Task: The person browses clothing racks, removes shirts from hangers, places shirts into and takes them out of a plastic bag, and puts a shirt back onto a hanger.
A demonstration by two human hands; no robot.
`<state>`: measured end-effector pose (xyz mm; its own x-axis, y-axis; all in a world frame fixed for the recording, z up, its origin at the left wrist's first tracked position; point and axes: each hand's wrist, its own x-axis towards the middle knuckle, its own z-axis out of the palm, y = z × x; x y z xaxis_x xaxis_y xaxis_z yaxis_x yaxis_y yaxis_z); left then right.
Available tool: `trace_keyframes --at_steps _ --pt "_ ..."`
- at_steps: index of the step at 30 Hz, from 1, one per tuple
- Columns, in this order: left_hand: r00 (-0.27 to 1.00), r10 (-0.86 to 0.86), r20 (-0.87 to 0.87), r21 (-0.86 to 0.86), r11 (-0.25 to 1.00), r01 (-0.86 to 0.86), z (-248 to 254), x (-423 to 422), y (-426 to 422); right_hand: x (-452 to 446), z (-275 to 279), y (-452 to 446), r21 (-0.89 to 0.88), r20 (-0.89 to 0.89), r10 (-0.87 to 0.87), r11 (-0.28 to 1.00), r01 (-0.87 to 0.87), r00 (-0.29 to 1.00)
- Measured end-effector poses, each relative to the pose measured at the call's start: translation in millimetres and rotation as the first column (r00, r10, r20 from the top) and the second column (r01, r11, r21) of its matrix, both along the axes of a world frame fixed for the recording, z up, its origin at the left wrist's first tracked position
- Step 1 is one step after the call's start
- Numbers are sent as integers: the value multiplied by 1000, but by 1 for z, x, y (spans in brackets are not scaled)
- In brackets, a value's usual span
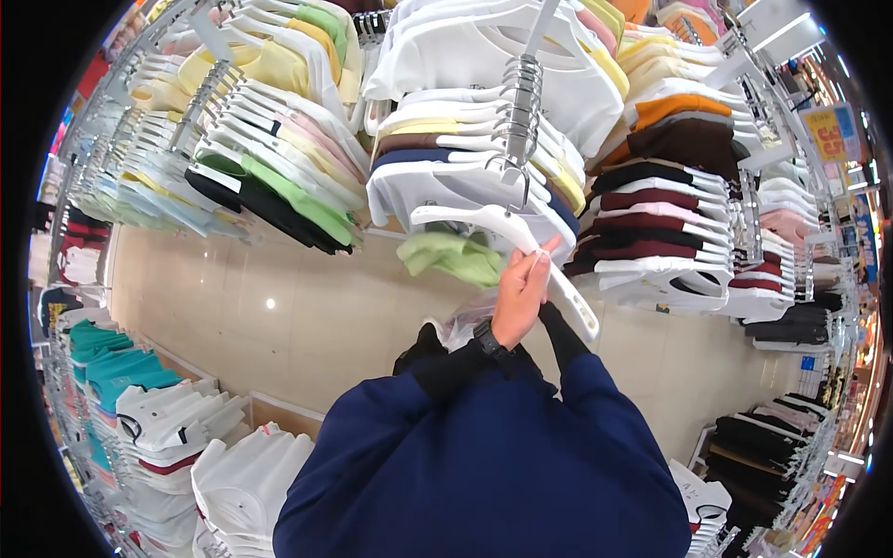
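Note:
My left hand (521,296), with a black watch (487,338) at the wrist, is closed around the middle of a white clothes hanger (575,302). The bare hanger slants in front of the rack, one arm up to the left, the other down to the right. My right sleeve (564,342) reaches up behind the hanger; the right hand is mostly hidden behind the left, so its fingers cannot be made out. A light green garment (451,258) lies just beyond my hands, partly covered. Clear plastic (465,316) shows below my left hand.
Ahead, a metal display arm (519,112) carries several white, yellow and navy shirts on hangers. Racks of dark red shirts (651,228) stand to the right and green and black shirts (279,205) to the left. White shirts (246,484) hang behind on the left. Shiny tiled floor (270,279) lies between.

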<state>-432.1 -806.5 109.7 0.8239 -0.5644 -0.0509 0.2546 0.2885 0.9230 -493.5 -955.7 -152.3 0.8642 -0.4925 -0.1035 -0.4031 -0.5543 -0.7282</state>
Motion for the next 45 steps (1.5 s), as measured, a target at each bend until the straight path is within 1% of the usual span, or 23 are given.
trace_keyframes --at_steps 3,6,7,9,10,12,14,16,18,19,20,22,25,29,31,34,35,37,38,40,41,44,45 --pt "999 39 6 41 998 -40 -14 3 -5 -21 -8 -1 -22 -83 19 1000 -21 996" --pt "994 84 69 82 993 -89 -21 11 -11 -38 -24 -18 59 -200 66 997 -55 978" --pt "990 95 101 93 990 -104 -21 14 -14 -44 -22 -24 -10 -88 67 998 -68 994" --pt "992 120 43 63 991 -122 -18 19 -19 -58 -22 -35 -142 139 96 987 -76 986" --pt "990 139 11 51 989 -140 -17 19 -20 -64 -8 -40 -162 113 116 982 -96 987" --pt "985 165 49 54 984 -168 -22 21 -26 -65 54 -45 -197 75 163 970 -146 984" --pt "977 197 79 73 977 -202 -27 22 -28 -68 111 -47 17 124 261 964 -265 957" --pt "970 223 96 96 968 -232 -30 20 -31 -76 161 -47 343 24 327 885 -315 945" --pt "961 256 109 119 956 -268 -29 15 -29 -80 204 -42 580 67 442 712 -395 895" --pt "955 274 115 131 948 -288 -28 11 -24 -81 220 -38 635 75 449 667 -390 890" --pt "942 317 107 151 932 -331 -27 5 -17 -83 217 -39 762 111 469 526 -378 876" --pt "912 400 93 196 891 -410 -25 -12 3 -75 226 -33 920 90 523 282 -272 848" --pt "858 502 -111 95 865 -493 -54 -26 38 -45 236 -13 900 178 679 181 -398 712" --pt "803 557 -214 81 829 -553 -88 -38 96 1 268 40 929 184 759 74 -363 625" --pt "798 542 -264 24 830 -557 -90 -38 127 22 274 74 878 257 758 75 -472 599" --pt "760 629 -163 19 772 -635 -50 -30 164 55 286 123 842 322 773 30 -538 547" --pt "799 582 -150 13 809 -587 -57 -27 190 66 289 141 848 339 768 0 -530 543" --pt "782 586 212 192 760 -622 -43 -19 214 92 294 177 850 362 781 -52 -525 509" --pt "753 535 383 275 712 -646 -35 -14 229 105 300 198 859 352 805 -75 -506 477" --pt "819 490 297 320 757 -569 -27 -12 268 124 316 242 882 327 844 -110 -459 425" --pt "850 462 254 339 781 -525 -22 -8 290 139 309 263 904 337 861 -183 -386 381" --pt "857 447 257 34 882 -470 -12 2 363 168 318 331 887 322 842 -110 -448 432" --pt "842 473 261 32 867 -497 1 3 387 179 325 350 890 303 851 -92 -446 429"
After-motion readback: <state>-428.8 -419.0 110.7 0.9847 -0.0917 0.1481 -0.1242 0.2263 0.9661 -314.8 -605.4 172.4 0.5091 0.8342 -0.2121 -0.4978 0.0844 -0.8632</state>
